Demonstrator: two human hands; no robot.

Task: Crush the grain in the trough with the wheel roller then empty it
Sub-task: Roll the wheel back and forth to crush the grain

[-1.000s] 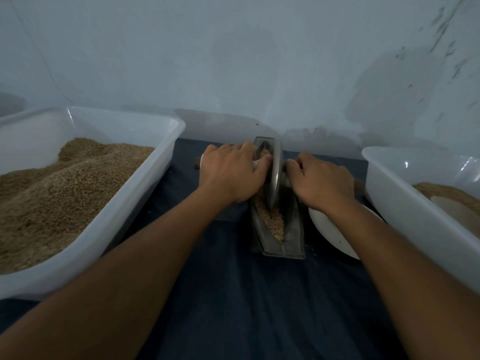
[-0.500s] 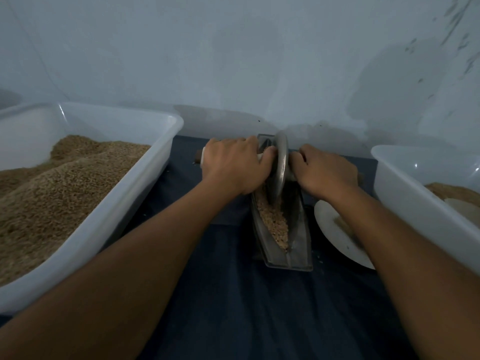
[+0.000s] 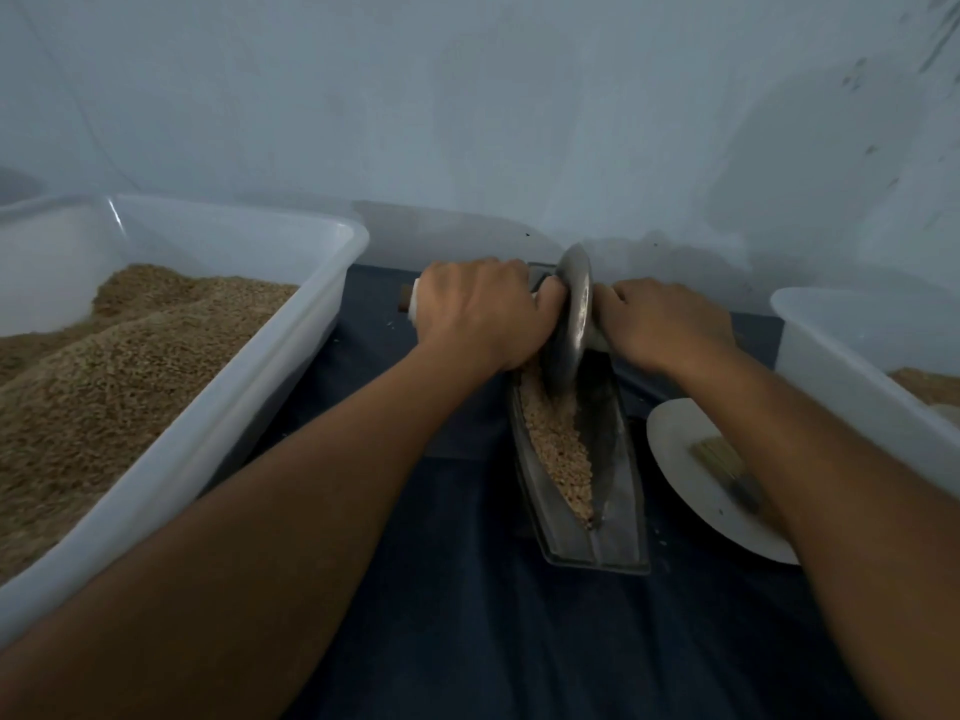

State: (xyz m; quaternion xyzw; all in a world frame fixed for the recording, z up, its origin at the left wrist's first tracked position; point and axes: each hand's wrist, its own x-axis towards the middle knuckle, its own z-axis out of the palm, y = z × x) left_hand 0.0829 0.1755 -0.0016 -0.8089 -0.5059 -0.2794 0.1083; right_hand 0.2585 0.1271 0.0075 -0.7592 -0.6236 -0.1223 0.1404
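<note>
Centre frame, my left hand (image 3: 478, 311) and right hand (image 3: 662, 322) each curl round the axle handle either side of the wheel roller (image 3: 569, 319), which stands on edge at the far end of the trough (image 3: 618, 491). Grain (image 3: 558, 449) lies along its channel. I judge the metal wheel heavy and rigid; the handles are the proper hold.

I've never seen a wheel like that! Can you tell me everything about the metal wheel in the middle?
The wheel roller is a thin, dull grey metal disc standing on its edge, leaning slightly. It sits at the far end of the long, narrow metal trough, its lower rim down in the pale grain. An axle handle runs through its middle. The left hand grips one side and the right hand grips the other, so most of the handle is hidden.
</note>
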